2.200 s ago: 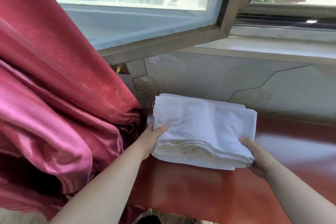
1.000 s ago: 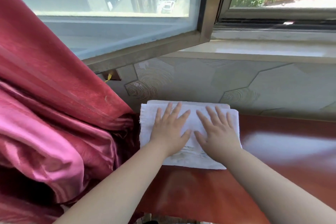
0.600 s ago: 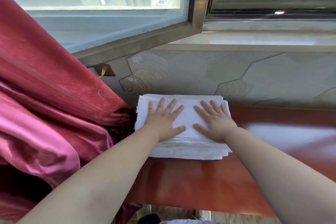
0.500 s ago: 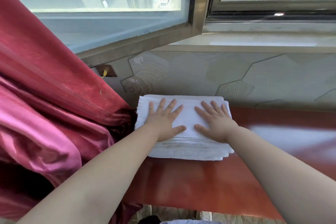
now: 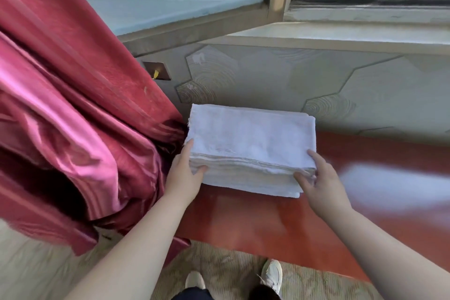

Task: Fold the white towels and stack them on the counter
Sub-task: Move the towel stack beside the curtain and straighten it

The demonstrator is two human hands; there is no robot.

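Towel stack (image 5: 250, 143) soft, layers likely slip; left hand (image 5: 182, 175), right hand (image 5: 319, 182) half-curled, clasping near corners; best gripped low, both sides

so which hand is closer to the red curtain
Left. The left hand grips the left edge of the towel stack, right beside the red curtain; the right hand is at its right corner, across the stack.

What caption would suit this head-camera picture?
Left hand and right hand hold a stack of folded white towels on the red counter.
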